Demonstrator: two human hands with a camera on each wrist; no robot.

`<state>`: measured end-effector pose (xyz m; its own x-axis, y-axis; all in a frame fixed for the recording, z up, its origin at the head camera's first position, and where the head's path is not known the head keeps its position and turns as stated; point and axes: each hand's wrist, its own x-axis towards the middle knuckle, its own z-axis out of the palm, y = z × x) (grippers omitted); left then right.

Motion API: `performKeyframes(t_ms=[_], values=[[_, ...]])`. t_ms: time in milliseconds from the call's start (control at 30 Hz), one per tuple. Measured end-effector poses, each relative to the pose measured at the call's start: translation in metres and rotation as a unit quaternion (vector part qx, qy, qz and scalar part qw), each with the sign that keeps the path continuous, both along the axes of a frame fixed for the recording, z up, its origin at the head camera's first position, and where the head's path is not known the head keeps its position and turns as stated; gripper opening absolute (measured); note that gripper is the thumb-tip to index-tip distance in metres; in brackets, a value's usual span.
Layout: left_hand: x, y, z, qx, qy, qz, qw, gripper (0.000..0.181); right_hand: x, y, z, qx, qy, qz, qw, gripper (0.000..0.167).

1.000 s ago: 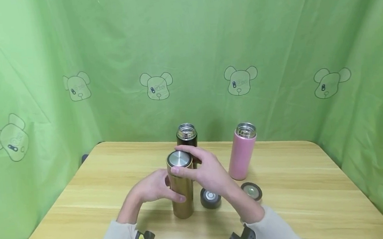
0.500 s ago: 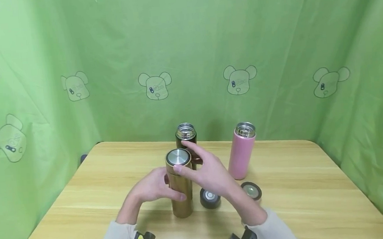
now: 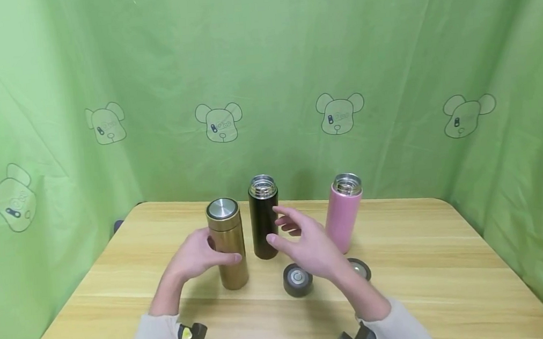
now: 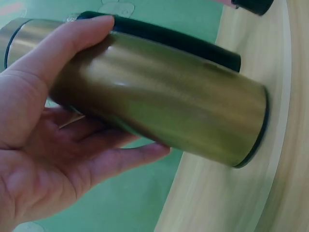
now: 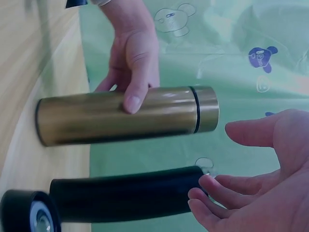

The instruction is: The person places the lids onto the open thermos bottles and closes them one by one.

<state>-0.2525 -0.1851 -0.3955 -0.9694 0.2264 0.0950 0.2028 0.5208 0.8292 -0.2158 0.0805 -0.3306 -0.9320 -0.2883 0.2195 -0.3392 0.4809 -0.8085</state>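
Note:
A gold thermos (image 3: 229, 236) with a steel-topped lid stands about upright at centre left. My left hand (image 3: 196, 255) grips its middle, with the thumb across the front; the left wrist view shows the fingers behind it. Whether its base touches the table cannot be told. My right hand (image 3: 311, 245) is held out with fingers apart and loosely bent, holding nothing. It is nearest to a black thermos (image 3: 262, 227), which stands without a lid, its steel neck showing. In the right wrist view the gold lid (image 5: 208, 108) is on the thermos, apart from my right fingers.
A pink thermos (image 3: 342, 220) without a lid stands on the wooden table (image 3: 431, 274) behind my right hand. One dark lid (image 3: 298, 280) lies in front of the black thermos. Another lid (image 3: 361, 268) is partly hidden by my right forearm. Green curtains (image 3: 271, 56) surround the table.
My right hand has let go of the gold thermos's top and moved right. My left hand has carried the thermos left and away from me, uncovering the black thermos.

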Motion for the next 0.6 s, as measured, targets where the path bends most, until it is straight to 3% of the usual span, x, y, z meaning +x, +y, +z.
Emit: performKeyframes(t_ms=[600], values=[[-0.005, -0.005, 0.000, 0.002, -0.005, 0.132, 0.9912, 0.062, -0.008, 0.022, -0.027, 0.090, 0.021, -0.054, 0.9943, 0.047]])
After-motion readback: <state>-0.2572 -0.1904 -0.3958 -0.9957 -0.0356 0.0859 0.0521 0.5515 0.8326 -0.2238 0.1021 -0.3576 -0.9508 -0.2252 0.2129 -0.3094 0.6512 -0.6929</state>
